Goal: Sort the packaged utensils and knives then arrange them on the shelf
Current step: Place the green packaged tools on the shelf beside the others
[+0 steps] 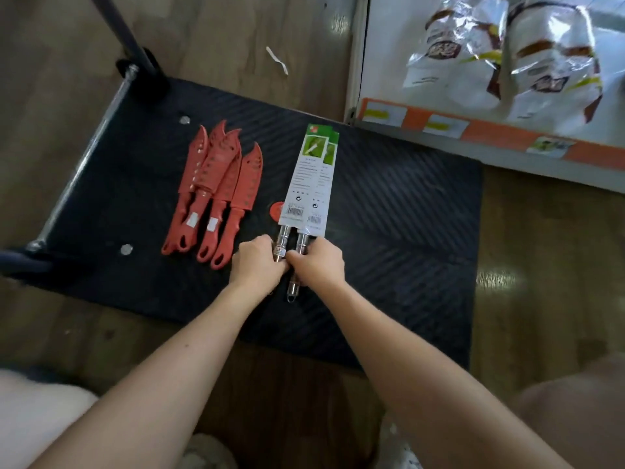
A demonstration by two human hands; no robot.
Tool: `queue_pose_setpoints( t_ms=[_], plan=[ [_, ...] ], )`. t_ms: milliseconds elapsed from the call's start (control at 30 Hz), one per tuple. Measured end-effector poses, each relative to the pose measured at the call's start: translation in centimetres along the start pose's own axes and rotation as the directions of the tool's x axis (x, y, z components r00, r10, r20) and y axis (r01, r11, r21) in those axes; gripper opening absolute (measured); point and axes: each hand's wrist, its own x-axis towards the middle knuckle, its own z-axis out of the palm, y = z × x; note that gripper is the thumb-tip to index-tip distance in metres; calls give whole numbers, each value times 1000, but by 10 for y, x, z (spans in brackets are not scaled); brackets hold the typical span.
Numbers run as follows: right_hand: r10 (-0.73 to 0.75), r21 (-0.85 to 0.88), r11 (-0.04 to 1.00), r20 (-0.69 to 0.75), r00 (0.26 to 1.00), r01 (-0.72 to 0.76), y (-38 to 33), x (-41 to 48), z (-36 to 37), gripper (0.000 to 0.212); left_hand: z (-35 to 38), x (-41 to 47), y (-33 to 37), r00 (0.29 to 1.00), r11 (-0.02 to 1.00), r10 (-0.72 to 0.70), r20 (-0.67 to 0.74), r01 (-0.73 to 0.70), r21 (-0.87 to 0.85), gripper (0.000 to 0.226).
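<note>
Two packaged utensils (308,184) in white and green card sleeves lie side by side on the black platform of a cart (406,204), metal handles pointing toward me. My left hand (258,262) grips the left metal handle. My right hand (318,265) grips the right one, and its wire hanging loop sticks out below the fingers. The two hands touch each other. To the left, several red knives (216,194) in red plastic sheaths lie in a loose fan, handles toward me. A small red round thing (275,209) peeks out from under the left sleeve.
The cart's chrome bar (84,164) and black handle post (135,45) stand at the left. A low shelf (490,130) with orange price strips and white snack bags (507,62) sits at the upper right. Wooden floor surrounds the cart, with a paper scrap (277,60).
</note>
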Motion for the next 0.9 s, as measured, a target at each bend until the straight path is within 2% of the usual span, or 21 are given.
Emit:
queue_pose_setpoints(
  t_ms=[100, 167, 233, 300, 400, 533, 633, 800, 900],
  plan=[
    [36, 127, 990, 161, 986, -57, -4, -10, -32, 17, -18, -16, 14, 995, 991, -57, 78, 66, -119, 18],
    [41, 233, 966, 300, 953, -115, -16, -29, -64, 14, -36, -34, 31, 994, 973, -83, 77, 97, -208, 18],
    [45, 307, 938, 352, 935, -161, -32, -59, -99, 10, -59, -57, 53, 992, 954, -101, 72, 117, -275, 17],
    [46, 358, 917, 343, 938, -176, -54, -93, -134, 9, -92, -84, 80, 993, 944, -109, 51, 120, -307, 18],
    [48, 409, 894, 316, 948, -181, -90, -151, -187, 11, -152, -130, 122, 999, 960, -50, 8, 50, -276, 20],
    [52, 427, 890, 248, 967, -157, -143, -231, -267, 25, -240, -202, 185, 1000, 967, 10, -17, -14, -254, 19],
    [50, 450, 882, 213, 976, -144, -182, -287, -329, 17, -299, -249, 237, 997, 970, 67, -46, -76, -231, 23],
    [-36, 468, 883, 141, 989, -35, -232, -354, -428, 5, -375, -304, 324, 984, 956, 148, -101, -169, -242, 19],
    [-104, 432, 900, 79, 991, 59, -249, -372, -483, 15, -398, -320, 373, 965, 933, 209, -159, -245, -264, 21]
  ],
)
